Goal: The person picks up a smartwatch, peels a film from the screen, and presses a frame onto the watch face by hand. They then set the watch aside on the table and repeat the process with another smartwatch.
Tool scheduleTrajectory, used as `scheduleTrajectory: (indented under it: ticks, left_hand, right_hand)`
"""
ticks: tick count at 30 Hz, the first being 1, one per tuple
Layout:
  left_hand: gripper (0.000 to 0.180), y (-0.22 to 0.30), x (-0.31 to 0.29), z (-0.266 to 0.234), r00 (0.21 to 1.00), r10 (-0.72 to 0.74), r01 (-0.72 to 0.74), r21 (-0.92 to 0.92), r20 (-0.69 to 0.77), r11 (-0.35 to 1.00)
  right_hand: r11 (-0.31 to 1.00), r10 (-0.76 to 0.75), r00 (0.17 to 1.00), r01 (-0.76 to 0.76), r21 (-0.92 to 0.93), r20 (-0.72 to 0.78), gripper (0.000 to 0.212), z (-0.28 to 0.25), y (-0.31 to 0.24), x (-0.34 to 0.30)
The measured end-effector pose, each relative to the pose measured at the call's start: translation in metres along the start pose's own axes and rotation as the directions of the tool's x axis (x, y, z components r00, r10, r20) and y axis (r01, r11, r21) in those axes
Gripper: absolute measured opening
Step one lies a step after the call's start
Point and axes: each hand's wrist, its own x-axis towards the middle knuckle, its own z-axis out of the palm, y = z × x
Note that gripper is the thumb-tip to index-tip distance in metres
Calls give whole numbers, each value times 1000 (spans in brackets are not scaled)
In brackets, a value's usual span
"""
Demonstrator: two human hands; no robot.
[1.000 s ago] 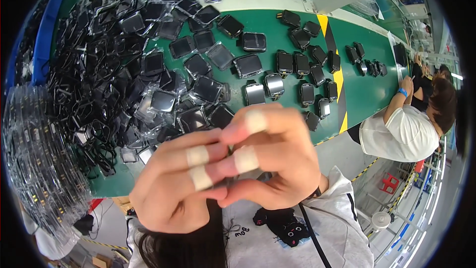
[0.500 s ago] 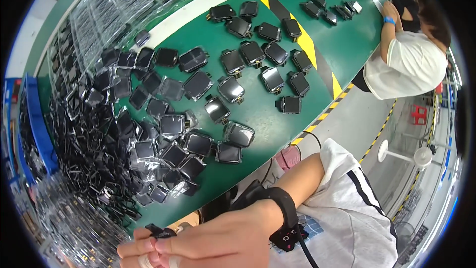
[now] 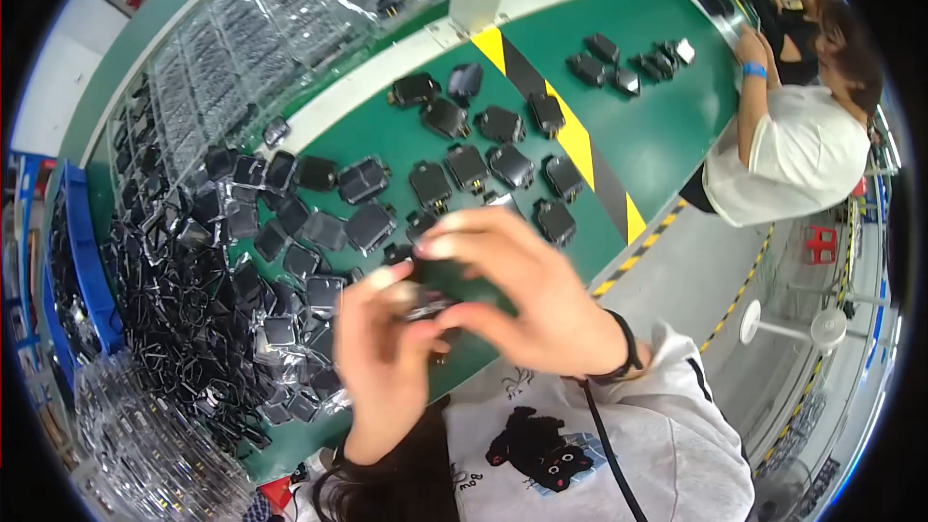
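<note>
Both hands meet over the near middle of the table. My left hand (image 3: 377,362) has its fingertips bent around a small black piece (image 3: 425,304) with a shiny edge. From the other side, the curved fingers and thumb of my right hand (image 3: 546,304) close in on the same piece. Motion blur and the fingers hide most of its shape. Just beyond the hands, black watch-like modules (image 3: 467,167) with rounded square faces lie spaced apart on the green table (image 3: 503,34). Left of the hands, more modules in clear film (image 3: 326,229) lie close together.
A tangled heap of black parts (image 3: 184,319) covers the table's left, beside a blue bin (image 3: 82,261). Clear trays (image 3: 232,58) are stacked behind, others (image 3: 145,435) at lower left. A person in a white top (image 3: 793,159) sits far right, near a few more modules (image 3: 623,82).
My hands have risen from the lower edge to the middle of the view and now cover some modules. My left hand shows more fully. The whole view has shifted a little.
</note>
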Motion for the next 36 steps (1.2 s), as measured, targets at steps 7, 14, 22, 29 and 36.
scheduleTrajectory:
  ticks: [7, 14, 22, 29, 36]
  left_hand:
    - [28, -39, 24, 21, 915, 247, -391, 551, 318, 738]
    - [29, -43, 26, 27, 884, 379, -460, 652, 274, 603]
    - [27, -30, 39, 20, 886, 395, -440, 709, 243, 551]
    - [28, -15, 71, 21, 822, 482, -516, 753, 303, 408]
    - [30, -22, 91, 27, 817, 411, -539, 790, 405, 293]
  right_hand:
    - [669, 113, 986, -166, 724, 122, 40, -43, -20, -24]
    - [455, 102, 945, -323, 830, 312, 46, -49, -16, -22]
    - [388, -427, 890, 18, 922, 162, 54, -44, -12, -20]
    - [285, -464, 835, -175, 942, 296, 74, -45, -13, -24]
    - [174, -81, 913, -381, 908, 399, 73, -49, 0, -38]
